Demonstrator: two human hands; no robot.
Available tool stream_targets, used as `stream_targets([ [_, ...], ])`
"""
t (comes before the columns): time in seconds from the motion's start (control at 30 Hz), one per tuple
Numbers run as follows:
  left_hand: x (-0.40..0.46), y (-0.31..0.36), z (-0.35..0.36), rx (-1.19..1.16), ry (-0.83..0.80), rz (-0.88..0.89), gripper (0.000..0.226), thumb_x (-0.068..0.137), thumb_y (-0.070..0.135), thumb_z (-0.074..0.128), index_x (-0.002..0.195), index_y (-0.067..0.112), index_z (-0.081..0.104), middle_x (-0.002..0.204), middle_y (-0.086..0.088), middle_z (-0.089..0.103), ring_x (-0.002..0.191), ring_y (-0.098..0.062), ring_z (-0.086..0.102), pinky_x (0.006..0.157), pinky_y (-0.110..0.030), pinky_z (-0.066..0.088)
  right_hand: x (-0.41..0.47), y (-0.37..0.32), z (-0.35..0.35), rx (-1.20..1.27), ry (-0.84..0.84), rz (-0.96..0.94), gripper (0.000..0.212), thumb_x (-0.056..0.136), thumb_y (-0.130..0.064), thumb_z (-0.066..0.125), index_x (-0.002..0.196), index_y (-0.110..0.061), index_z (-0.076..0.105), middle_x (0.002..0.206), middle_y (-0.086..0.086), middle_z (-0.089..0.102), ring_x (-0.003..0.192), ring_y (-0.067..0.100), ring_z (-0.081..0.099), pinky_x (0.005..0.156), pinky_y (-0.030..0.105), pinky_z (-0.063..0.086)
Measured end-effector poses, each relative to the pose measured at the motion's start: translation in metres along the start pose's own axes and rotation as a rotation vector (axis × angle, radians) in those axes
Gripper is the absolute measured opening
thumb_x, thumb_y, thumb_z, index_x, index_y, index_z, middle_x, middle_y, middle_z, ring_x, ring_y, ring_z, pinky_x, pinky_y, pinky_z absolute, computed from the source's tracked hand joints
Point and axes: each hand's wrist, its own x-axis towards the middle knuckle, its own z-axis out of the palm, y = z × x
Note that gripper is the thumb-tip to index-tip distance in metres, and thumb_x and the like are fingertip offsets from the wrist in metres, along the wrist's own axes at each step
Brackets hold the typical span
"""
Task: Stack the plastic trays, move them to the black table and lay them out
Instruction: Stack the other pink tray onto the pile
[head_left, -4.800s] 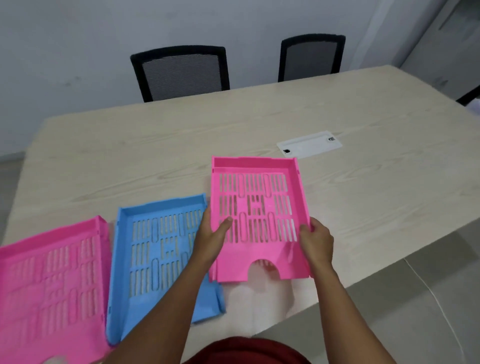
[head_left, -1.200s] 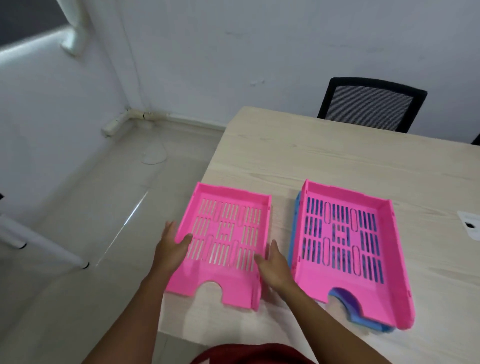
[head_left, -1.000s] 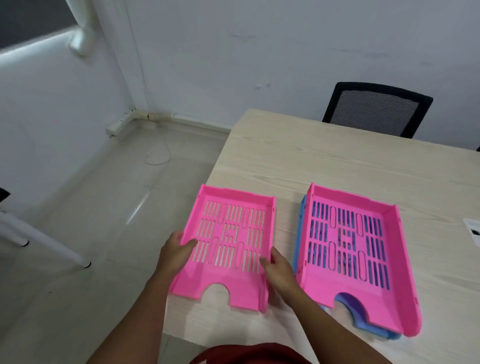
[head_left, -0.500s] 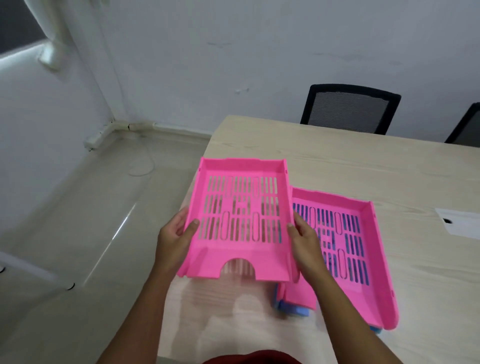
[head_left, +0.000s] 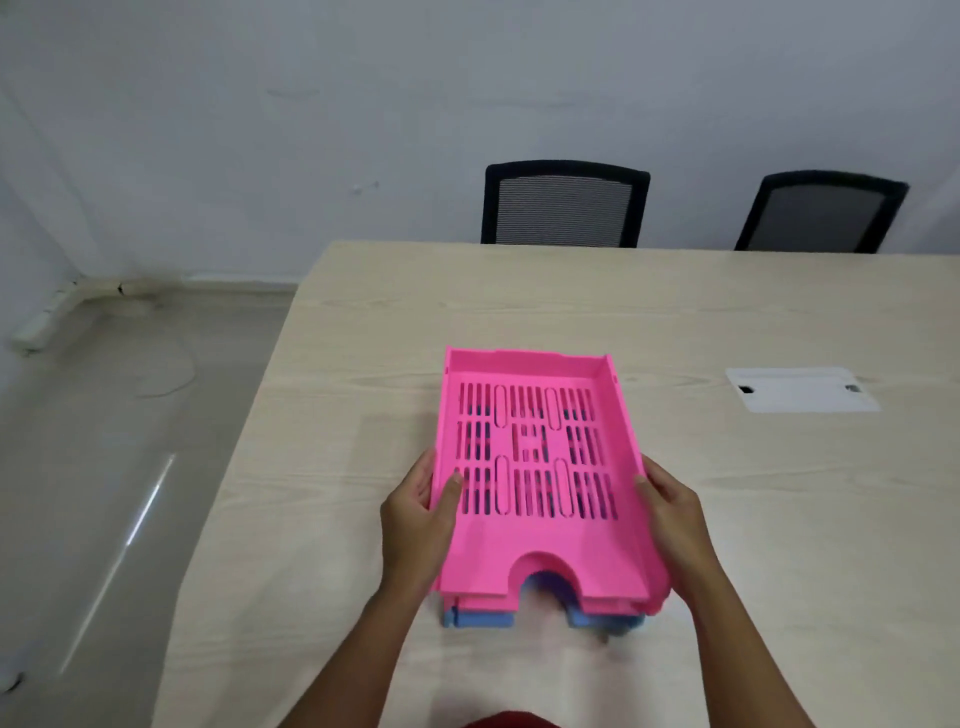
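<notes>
A pink slotted plastic tray (head_left: 535, 540) sits on top of a stack on the light wooden table (head_left: 332, 499). Under it the front edge of a second pink tray (head_left: 608, 607) shows, and a blue tray (head_left: 480, 619) lies at the bottom. My left hand (head_left: 418, 525) grips the top tray's left wall, thumb inside over the slots. My right hand (head_left: 670, 514) grips its right wall the same way. The three trays line up almost exactly, notches towards me. No black table is in view.
Two black mesh-backed chairs (head_left: 563, 205) (head_left: 821, 213) stand behind the table's far edge. A white cable hatch (head_left: 800, 389) is set into the tabletop at right. The table's left edge drops to a tiled floor (head_left: 104, 467), with a white wall behind.
Both hands lifted the single pink tray from the left part of the table, carried it right and set it down over the pink-on-blue stack. The camera view swung right.
</notes>
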Motion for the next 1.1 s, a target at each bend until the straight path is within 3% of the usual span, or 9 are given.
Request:
stream_targets([
  [0.1, -0.003, 0.0, 0.016, 0.008, -0.006, -0.012, 0.056, 0.093, 0.016, 0.066, 0.145, 0.012, 0.048, 0.138, 0.004, 0.059, 0.125, -0.014, 0.06, 0.105, -0.044, 0.05, 0.006, 0.003, -0.014, 0.01, 0.017, 0.008, 0.042, 0.105, -0.013, 0.05, 0.111, -0.049, 0.071, 0.095, -0.029, 0.078, 0.078, -0.004, 0.074, 0.058, 0.015, 0.058],
  [0.17, -0.007, -0.001, 0.022, 0.007, 0.002, -0.016, 0.056, 0.093, 0.016, 0.066, 0.146, 0.013, 0.047, 0.143, -0.002, 0.058, 0.128, -0.016, 0.058, 0.106, -0.045, 0.049, 0.008, 0.003, -0.018, 0.02, 0.01, 0.003, 0.039, 0.105, -0.013, 0.05, 0.117, -0.045, 0.069, 0.098, -0.027, 0.078, 0.079, -0.003, 0.075, 0.06, 0.017, 0.059],
  [0.33, -0.013, -0.005, 0.025, 0.054, 0.031, -0.025, 0.058, 0.092, 0.02, 0.067, 0.147, 0.014, 0.046, 0.144, 0.001, 0.055, 0.132, -0.017, 0.054, 0.108, -0.045, 0.047, 0.01, 0.011, -0.019, 0.034, 0.01, 0.006, 0.038, 0.104, -0.014, 0.05, 0.124, -0.039, 0.071, 0.108, -0.02, 0.078, 0.094, 0.01, 0.074, 0.079, 0.033, 0.06],
  [0.5, -0.013, -0.003, 0.025, 0.095, 0.019, -0.04, 0.061, 0.092, 0.023, 0.066, 0.148, 0.016, 0.044, 0.149, -0.005, 0.052, 0.135, -0.021, 0.052, 0.108, -0.05, 0.047, 0.004, 0.013, -0.018, 0.013, 0.023, 0.018, 0.041, 0.105, -0.018, 0.048, 0.11, -0.054, 0.068, 0.103, -0.022, 0.077, 0.092, 0.007, 0.073, 0.073, 0.03, 0.059],
  [0.6, -0.013, -0.003, 0.024, 0.108, 0.027, -0.045, 0.06, 0.092, 0.024, 0.067, 0.147, 0.015, 0.046, 0.147, -0.003, 0.054, 0.132, -0.019, 0.055, 0.106, -0.047, 0.049, 0.004, 0.019, -0.02, 0.009, 0.036, 0.02, 0.038, 0.105, -0.015, 0.048, 0.126, -0.039, 0.069, 0.11, -0.016, 0.077, 0.102, 0.016, 0.072, 0.085, 0.04, 0.06],
  [0.7, -0.011, -0.001, 0.022, 0.101, 0.029, -0.038, 0.059, 0.091, 0.024, 0.068, 0.146, 0.016, 0.047, 0.143, 0.003, 0.056, 0.128, -0.016, 0.058, 0.102, -0.041, 0.052, 0.002, 0.022, -0.021, 0.028, 0.062, -0.005, 0.039, 0.105, -0.012, 0.049, 0.137, -0.028, 0.064, 0.118, -0.018, 0.072, 0.108, 0.012, 0.07, 0.09, 0.037, 0.059],
  [0.8, -0.007, 0.001, 0.022, 0.101, 0.004, -0.03, 0.059, 0.091, 0.024, 0.068, 0.146, 0.018, 0.047, 0.138, 0.011, 0.054, 0.128, -0.015, 0.058, 0.102, -0.041, 0.052, 0.001, 0.023, -0.02, 0.035, 0.065, -0.014, 0.039, 0.105, -0.011, 0.048, 0.137, -0.027, 0.065, 0.119, -0.016, 0.073, 0.107, 0.009, 0.07, 0.09, 0.036, 0.058],
  [0.93, -0.004, -0.005, 0.022, 0.108, -0.013, -0.049, 0.059, 0.092, 0.024, 0.067, 0.146, 0.019, 0.046, 0.144, 0.001, 0.056, 0.126, -0.015, 0.059, 0.099, -0.037, 0.054, -0.001, 0.019, -0.019, 0.019, 0.049, -0.015, 0.039, 0.106, -0.016, 0.046, 0.134, -0.037, 0.064, 0.117, -0.018, 0.073, 0.102, 0.004, 0.07, 0.082, 0.028, 0.058],
  [1.1, -0.002, -0.012, 0.016, 0.141, -0.063, -0.098, 0.057, 0.092, 0.031, 0.065, 0.147, 0.027, 0.047, 0.137, 0.004, 0.062, 0.12, -0.019, 0.063, 0.096, -0.047, 0.056, 0.002, 0.016, -0.017, 0.001, 0.001, -0.01, 0.04, 0.106, -0.015, 0.045, 0.134, -0.038, 0.064, 0.119, -0.014, 0.073, 0.108, 0.014, 0.07, 0.093, 0.045, 0.059],
])
